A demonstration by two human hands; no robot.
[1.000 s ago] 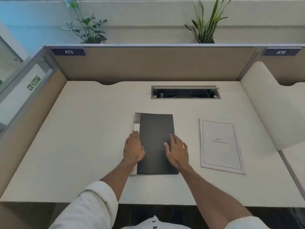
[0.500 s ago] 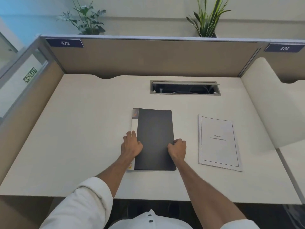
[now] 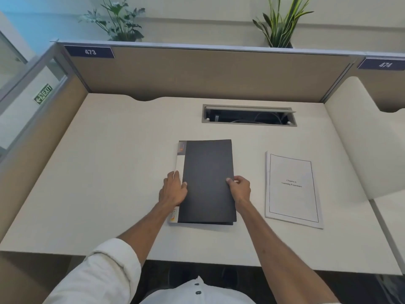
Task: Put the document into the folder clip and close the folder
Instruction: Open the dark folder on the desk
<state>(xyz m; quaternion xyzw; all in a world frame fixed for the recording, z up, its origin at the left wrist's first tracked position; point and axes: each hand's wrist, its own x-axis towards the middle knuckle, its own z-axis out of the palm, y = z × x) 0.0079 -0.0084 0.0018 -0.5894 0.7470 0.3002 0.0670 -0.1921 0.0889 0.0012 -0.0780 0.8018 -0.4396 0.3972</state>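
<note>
A dark grey folder [image 3: 208, 172] with a white spine strip lies closed in the middle of the desk. My left hand [image 3: 173, 189] rests on the folder's left spine edge with its fingers together. My right hand [image 3: 240, 188] pinches the right edge of the folder's front cover, thumb on top. The document [image 3: 292, 189], a white stapled stack with a bordered title page, lies flat on the desk to the right of the folder, apart from both hands.
A cable slot [image 3: 248, 116] is cut into the desk [image 3: 109, 172] behind the folder. Tan partition walls [image 3: 197, 73] close the back and left sides. A white divider [image 3: 361, 137] rises at the right. Two plants stand behind the partition.
My right hand went from lying flat on the cover to curling around its right edge. My left hand slid to the spine edge. The camera view shifted slightly.
</note>
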